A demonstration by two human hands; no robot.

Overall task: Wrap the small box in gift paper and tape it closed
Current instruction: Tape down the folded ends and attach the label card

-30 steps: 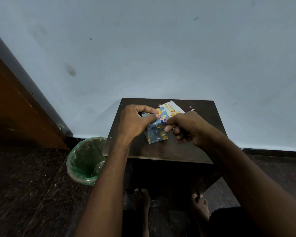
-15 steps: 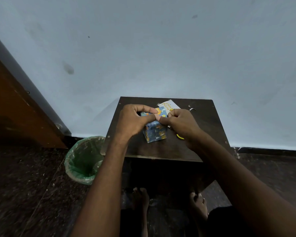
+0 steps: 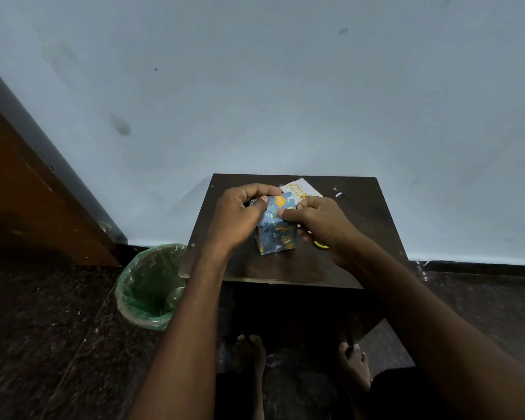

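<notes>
Both hands grip the box [image 3: 275,228] at table [image 3: 361,213] centre, left hand [image 3: 240,216] curled at its 10 o'clock, right hand [image 3: 319,221] now pinching paper at 3 o'clock after closing in, so the flap looks ready for tape.

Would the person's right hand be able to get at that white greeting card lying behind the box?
Probably yes. The white greeting card with yellow lettering lies flat on the dark wooden table just beyond the right hand, nothing covering its far end. But that hand is pinching the blue patterned wrapped box, so it must let go first.
</notes>
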